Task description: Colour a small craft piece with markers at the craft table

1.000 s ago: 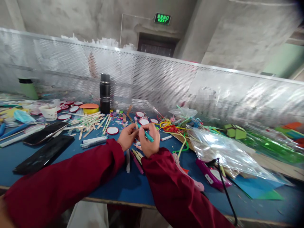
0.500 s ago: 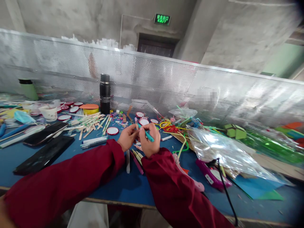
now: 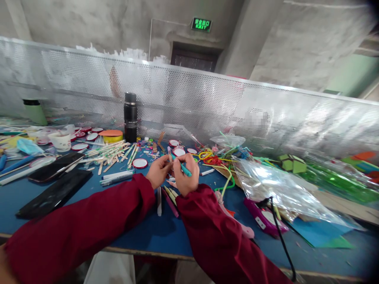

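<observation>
Both hands meet over the middle of the blue table (image 3: 139, 228). My right hand (image 3: 187, 177) is closed round a teal marker (image 3: 186, 170), held like a pen. Close beside it, my left hand (image 3: 158, 170) pinches a narrow flat stick (image 3: 169, 150) with a pale purple upper end. Fingers hide the stick's lower part and the marker's tip. Below the hands lie a pinkish-purple marker (image 3: 170, 203), a whitish stick-like piece (image 3: 159, 202) and several pale yellow markers (image 3: 169, 195).
Wooden sticks (image 3: 114, 154), white markers (image 3: 117, 178) and two dark phones (image 3: 55, 193) lie left. A black bottle (image 3: 130, 118) stands behind, near round red-rimmed lids (image 3: 139, 163). At right are tangled cords (image 3: 213, 159), a clear plastic bag (image 3: 266, 185) and a purple device with a cable (image 3: 263, 219).
Almost nothing differs. The hands keep the same grip and place, with the view shifted very slightly.
</observation>
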Tool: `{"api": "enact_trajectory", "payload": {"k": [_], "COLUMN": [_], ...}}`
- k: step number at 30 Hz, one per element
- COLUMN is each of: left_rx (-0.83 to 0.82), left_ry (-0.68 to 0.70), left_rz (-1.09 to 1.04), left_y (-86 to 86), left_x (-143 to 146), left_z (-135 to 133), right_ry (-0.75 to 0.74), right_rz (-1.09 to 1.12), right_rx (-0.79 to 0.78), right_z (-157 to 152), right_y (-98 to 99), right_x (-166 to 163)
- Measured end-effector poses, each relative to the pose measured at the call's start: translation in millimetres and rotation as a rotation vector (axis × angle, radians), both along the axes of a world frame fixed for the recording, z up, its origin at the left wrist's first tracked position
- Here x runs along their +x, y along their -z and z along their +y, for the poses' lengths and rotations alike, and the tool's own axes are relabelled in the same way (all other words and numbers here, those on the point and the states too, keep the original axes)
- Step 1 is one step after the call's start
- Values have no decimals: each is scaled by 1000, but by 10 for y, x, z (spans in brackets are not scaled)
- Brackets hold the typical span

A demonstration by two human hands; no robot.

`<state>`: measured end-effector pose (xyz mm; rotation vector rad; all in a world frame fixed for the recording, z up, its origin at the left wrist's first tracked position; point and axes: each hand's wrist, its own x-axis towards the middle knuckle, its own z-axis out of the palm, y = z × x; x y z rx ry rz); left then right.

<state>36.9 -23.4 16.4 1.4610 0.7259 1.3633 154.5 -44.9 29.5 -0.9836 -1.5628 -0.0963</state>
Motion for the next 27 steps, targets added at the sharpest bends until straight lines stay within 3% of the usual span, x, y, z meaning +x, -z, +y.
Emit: {"api": "enact_trajectory", "payload": {"k": [27], "left_rx": [-6], "left_ry": [-5], "left_rz": [-7], "left_y": [5], "left_x": [11], "left_z": [-3], "right_ry": [-28], "right_rz": [-15], "right_rx": [8], "right_z": [-6], "right_y": [1], "right_x": [-9]}}
